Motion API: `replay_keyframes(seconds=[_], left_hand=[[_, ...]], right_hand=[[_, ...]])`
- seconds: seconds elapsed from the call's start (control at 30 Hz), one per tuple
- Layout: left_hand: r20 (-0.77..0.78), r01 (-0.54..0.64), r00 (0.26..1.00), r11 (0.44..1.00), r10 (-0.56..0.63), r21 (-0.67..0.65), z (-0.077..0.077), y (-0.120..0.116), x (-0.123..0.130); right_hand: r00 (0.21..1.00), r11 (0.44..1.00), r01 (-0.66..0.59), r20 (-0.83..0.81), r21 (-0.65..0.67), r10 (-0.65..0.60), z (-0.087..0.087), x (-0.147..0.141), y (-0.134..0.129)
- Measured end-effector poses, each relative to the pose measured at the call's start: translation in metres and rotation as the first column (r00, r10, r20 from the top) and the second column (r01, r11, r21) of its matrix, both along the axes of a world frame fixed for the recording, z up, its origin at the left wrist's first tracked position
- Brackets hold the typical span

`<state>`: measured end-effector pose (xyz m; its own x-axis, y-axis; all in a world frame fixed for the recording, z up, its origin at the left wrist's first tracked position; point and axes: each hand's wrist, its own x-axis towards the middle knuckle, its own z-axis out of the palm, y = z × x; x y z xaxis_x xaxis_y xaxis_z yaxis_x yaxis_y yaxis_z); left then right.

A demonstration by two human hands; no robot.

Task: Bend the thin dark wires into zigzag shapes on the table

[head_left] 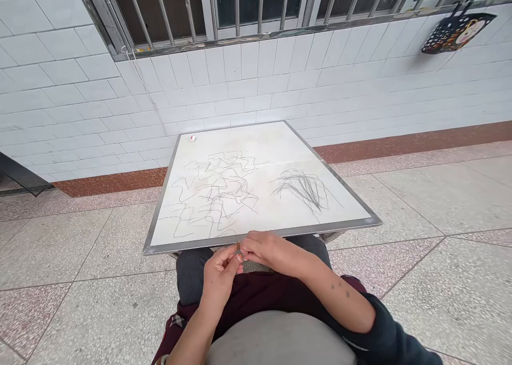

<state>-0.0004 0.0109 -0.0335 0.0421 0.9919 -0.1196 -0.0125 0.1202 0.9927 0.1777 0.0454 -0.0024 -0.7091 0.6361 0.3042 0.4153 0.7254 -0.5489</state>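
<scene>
Both hands meet just past the near edge of a white table (236, 141) with a grey metal rim. My left hand (221, 266) is closed in a pinch on a small thing between thumb and fingers, too small to name. My right hand (262, 248) pinches at the same spot, its fingertips touching those of the left. On the tabletop, bent dark wires (224, 194) lie scattered over the left half. A denser bunch of straighter dark wires (306, 189) lies on the right.
A small red and white item (192, 138) sits at the table's far left corner. Behind stands a tiled wall (240, 96) with a barred window (260, 8). A patterned bag (456, 32) hangs at the upper right. My legs are under the near edge.
</scene>
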Motion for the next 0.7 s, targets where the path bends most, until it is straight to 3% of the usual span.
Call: replay_keyframes(seconds=[0.1,0.2,0.27,0.33,0.4,0.47,0.6,0.7], left_hand=[[0.032,-0.009,0.999,1.0,0.01,-0.03,-0.005,0.001,-0.001],[0.102,-0.058,0.993,0.997,0.063,-0.045,-0.005,0.003,-0.005],[0.145,-0.104,0.983,0.993,0.11,-0.047,-0.003,0.004,-0.007],[0.171,-0.14,0.974,0.989,0.147,-0.05,0.0,0.004,-0.009],[0.176,-0.162,0.97,0.986,0.168,-0.049,0.001,0.004,-0.01],[0.159,-0.165,0.973,0.986,0.169,-0.04,0.002,0.003,-0.009],[0.076,-0.153,0.985,0.988,0.154,-0.019,0.002,0.001,-0.008],[-0.002,-0.11,0.994,0.994,0.11,0.002,0.003,0.0,-0.008]], right_hand=[[1.0,1.0,-0.014,-0.018,0.024,0.015,0.001,-0.001,0.003],[0.98,0.994,0.105,-0.176,0.04,-0.096,-0.004,0.001,0.007],[0.912,0.967,0.246,-0.324,-0.065,-0.254,-0.011,0.003,0.009],[0.818,0.915,0.281,-0.426,-0.289,-0.386,-0.02,0.003,0.009],[0.756,0.844,0.174,-0.48,-0.508,-0.445,-0.03,0.001,0.006],[0.715,0.772,0.038,-0.523,-0.635,-0.465,-0.037,-0.004,0.003],[0.617,0.69,-0.073,-0.576,-0.72,-0.536,-0.041,-0.013,-0.002],[0.593,0.672,-0.086,-0.58,-0.735,-0.559,-0.038,-0.015,-0.001]])
